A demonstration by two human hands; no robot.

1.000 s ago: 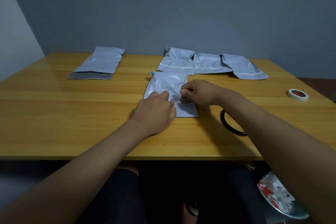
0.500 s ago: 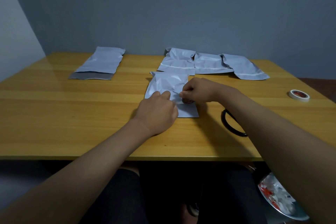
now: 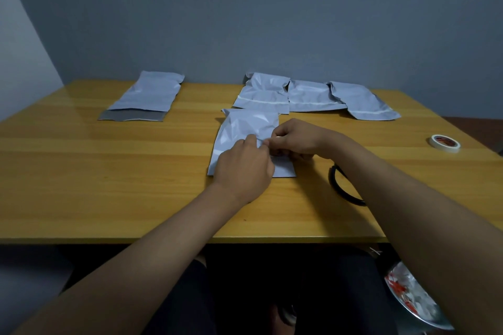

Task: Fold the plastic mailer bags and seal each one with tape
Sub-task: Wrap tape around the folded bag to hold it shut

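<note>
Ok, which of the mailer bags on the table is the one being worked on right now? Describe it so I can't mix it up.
On the wooden table, a row of three folded bags lies along the far edge right of centre. The mailer bag in question lies just in front of that row. It alone sits under the left hand and right hand.

A pale grey mailer bag (image 3: 246,130), crinkled, lies flat at the middle of the counter (image 3: 109,171). Three folded bags (image 3: 313,96) with white strips lie in a row behind it, overlapping. An unfolded stack (image 3: 148,95) lies far left. A tape roll (image 3: 445,143) lies flat at the right.
</note>
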